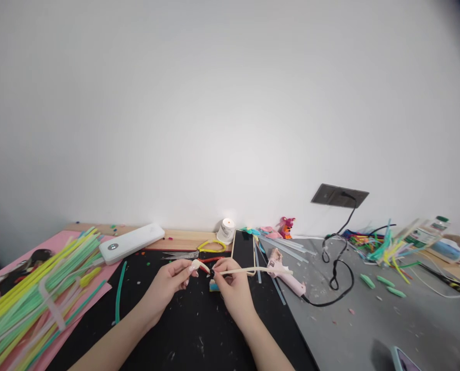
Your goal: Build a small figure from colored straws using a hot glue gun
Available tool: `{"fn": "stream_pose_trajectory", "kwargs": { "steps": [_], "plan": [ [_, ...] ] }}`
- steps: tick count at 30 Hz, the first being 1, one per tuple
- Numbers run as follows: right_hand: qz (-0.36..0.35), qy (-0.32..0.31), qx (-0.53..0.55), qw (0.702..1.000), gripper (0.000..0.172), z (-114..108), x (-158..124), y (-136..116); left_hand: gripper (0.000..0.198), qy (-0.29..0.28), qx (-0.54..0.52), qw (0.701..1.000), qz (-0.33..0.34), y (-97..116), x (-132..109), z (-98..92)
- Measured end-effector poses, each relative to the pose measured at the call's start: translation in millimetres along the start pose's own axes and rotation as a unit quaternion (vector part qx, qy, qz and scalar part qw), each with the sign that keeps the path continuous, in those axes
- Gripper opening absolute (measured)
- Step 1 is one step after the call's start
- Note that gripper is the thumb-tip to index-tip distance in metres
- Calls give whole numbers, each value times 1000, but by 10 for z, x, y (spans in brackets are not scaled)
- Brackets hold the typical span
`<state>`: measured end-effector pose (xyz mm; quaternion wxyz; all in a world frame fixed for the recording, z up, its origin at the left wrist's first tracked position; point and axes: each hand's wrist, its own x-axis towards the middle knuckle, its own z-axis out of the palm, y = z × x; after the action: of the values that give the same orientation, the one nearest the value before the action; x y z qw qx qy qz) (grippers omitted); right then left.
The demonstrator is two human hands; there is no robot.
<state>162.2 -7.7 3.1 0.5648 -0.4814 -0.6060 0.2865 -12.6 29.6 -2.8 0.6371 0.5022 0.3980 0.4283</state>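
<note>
My left hand (172,281) pinches the left end of a small red-and-white piece (202,266) above the black mat (183,330). My right hand (232,286) is closed on a long cream straw (260,270) that runs off to the right. A small black bit shows where the straw meets the red piece. Both hands sit close together, a little above the mat. A small blue object (214,286) lies on the mat just below the right hand's fingers.
A bundle of yellow and green straws (40,293) lies on pink paper at the left. A white box (131,242), scissors (183,254), a lit candle (226,229) and a pink glue gun (287,275) with black cable (336,278) lie behind. Straw scraps (382,247) clutter the right.
</note>
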Motion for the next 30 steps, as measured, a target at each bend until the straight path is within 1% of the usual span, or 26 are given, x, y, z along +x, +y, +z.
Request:
{"fn": "stream_pose_trajectory", "kwargs": {
  "steps": [4, 9, 16, 30],
  "plan": [
    [-20, -17, -12, 1000, 17, 34, -28, -41, 34, 25, -20, 999, -7, -14, -26, 30],
    [-20, -37, -31, 999, 18, 67, -61, -79, 33, 48, -30, 998, -9, -23, -72, 88],
    [-23, -36, -29, 999, 17, 126, -92, -112, 35, 84, -24, 996, 2, -1, -113, 166],
    [-27, -23, -6, 999, 16, 179, -107, -78, 35, 90, -11, 996, 4, -2, -130, 196]
  ]
}}
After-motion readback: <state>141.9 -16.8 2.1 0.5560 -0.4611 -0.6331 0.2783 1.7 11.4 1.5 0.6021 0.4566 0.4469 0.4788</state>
